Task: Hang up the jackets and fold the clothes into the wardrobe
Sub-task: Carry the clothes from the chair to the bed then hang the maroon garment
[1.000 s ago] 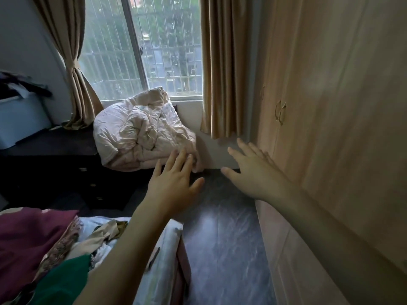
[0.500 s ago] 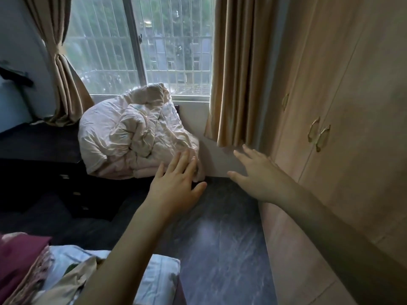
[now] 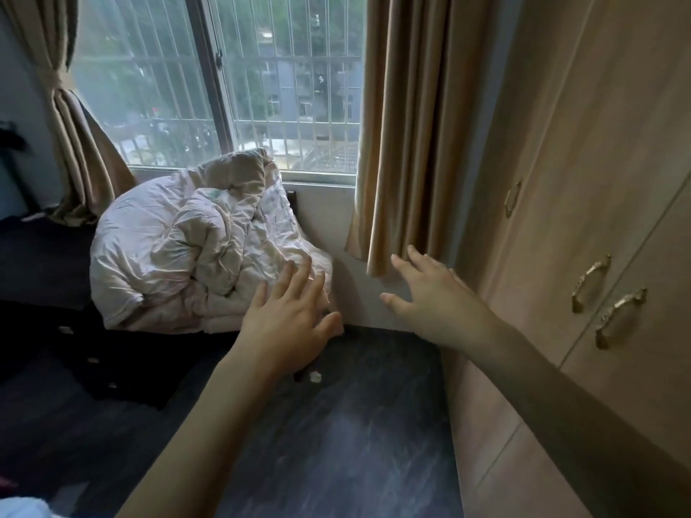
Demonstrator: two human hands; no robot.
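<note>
Fingers (image 3: 418,256) of both the right hand (image 3: 433,297) and the left hand (image 3: 288,323) are spread, holding nothing. Wardrobe (image 3: 598,181) stands shut at right; its stiff metal handles (image 3: 620,315) look the likeliest grip. No clothes are clearly visible.

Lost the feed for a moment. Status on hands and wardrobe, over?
Left hand open, empty. Right hand open, empty, out toward the wardrobe. Doors shut, handles untouched. Curtain hangs beside it, nothing blocking the doors.
</note>
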